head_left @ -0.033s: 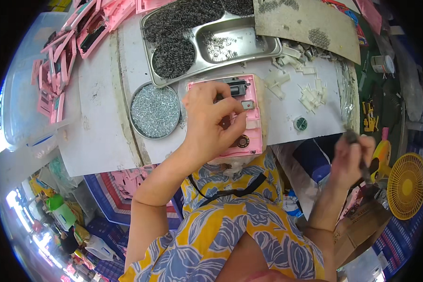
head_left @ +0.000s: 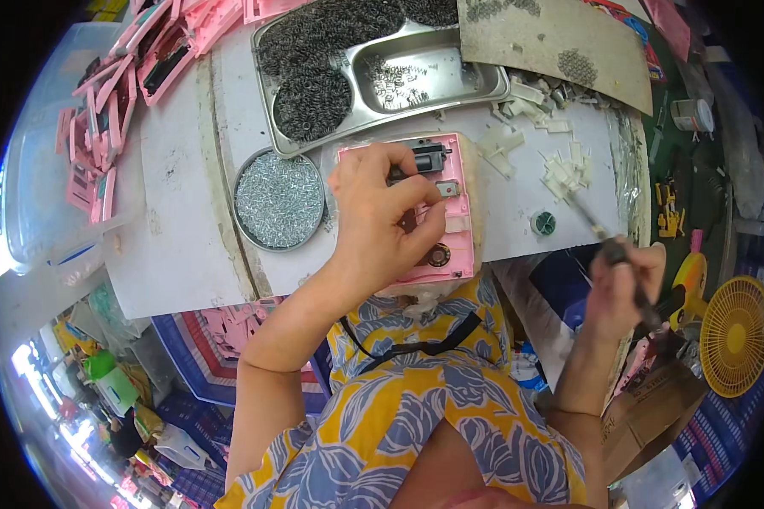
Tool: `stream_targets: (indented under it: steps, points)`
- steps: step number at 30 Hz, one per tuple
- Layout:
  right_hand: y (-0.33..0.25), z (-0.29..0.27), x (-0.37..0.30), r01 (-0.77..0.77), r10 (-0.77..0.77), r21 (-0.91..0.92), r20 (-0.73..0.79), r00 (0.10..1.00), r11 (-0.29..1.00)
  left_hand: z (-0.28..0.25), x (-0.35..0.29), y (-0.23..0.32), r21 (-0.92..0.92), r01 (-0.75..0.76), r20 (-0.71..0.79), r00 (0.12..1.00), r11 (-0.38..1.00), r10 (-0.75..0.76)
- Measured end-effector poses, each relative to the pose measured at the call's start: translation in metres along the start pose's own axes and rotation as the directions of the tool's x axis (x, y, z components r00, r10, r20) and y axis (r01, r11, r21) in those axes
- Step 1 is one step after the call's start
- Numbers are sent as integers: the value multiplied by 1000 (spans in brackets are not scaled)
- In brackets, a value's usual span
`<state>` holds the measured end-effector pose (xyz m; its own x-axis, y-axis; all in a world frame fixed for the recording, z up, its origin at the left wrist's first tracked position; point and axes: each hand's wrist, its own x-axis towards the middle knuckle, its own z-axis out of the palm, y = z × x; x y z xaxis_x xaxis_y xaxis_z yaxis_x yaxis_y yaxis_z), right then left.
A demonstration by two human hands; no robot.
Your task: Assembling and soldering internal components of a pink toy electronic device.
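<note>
A pink plastic casing (head_left: 463, 212) lies face up at the table's near edge. In it are a black cylinder-shaped part (head_left: 430, 159), a small metal plate (head_left: 447, 188) and a dark round part (head_left: 438, 254). My left hand (head_left: 382, 204) rests over the casing with bent fingers, thumb and forefinger beside the plate; what they pinch is hidden. Off to the right, my right hand (head_left: 624, 288) grips a black-handled tool (head_left: 641, 297) with a thin metal shaft, slightly blurred. Its shaft points up and left, toward white plastic pieces (head_left: 562, 176).
Left of the casing stands a round dish (head_left: 280, 200) of small screws. Behind is a metal tray (head_left: 365, 119) of dark springs. A small round green-filled container (head_left: 543, 223) sits at right. Pink casings (head_left: 93, 153) pile at far left; a yellow fan (head_left: 734, 337) stands at right.
My right hand has shifted slightly down and left, and the tool's shaft now shows, pointing up and left over the table. My left hand and the casing have stayed in place.
</note>
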<state>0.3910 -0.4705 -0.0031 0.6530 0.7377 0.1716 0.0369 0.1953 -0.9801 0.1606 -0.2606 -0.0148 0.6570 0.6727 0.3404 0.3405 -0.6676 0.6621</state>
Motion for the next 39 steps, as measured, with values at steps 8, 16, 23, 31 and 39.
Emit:
stream_targets:
  steps: [8,16,23,31,39]
  points:
    - [32,47,-21,-36,48,-57,212,976,998,19,1,-1,147,8,48,999,989,-15]
    - [40,52,-18,-23,35,-60,218,975,998,14,5,3,168,19,108,993,986,-37]
    - [38,64,-13,-26,31,-26,214,976,999,3,1,7,16,-29,102,994,999,27]
    - [52,113,14,36,-61,89,301,952,995,0,-9,7,-473,481,404,863,738,-303]
    - [59,116,14,-9,-35,138,313,949,990,-1,-9,5,-540,751,615,660,379,-432]
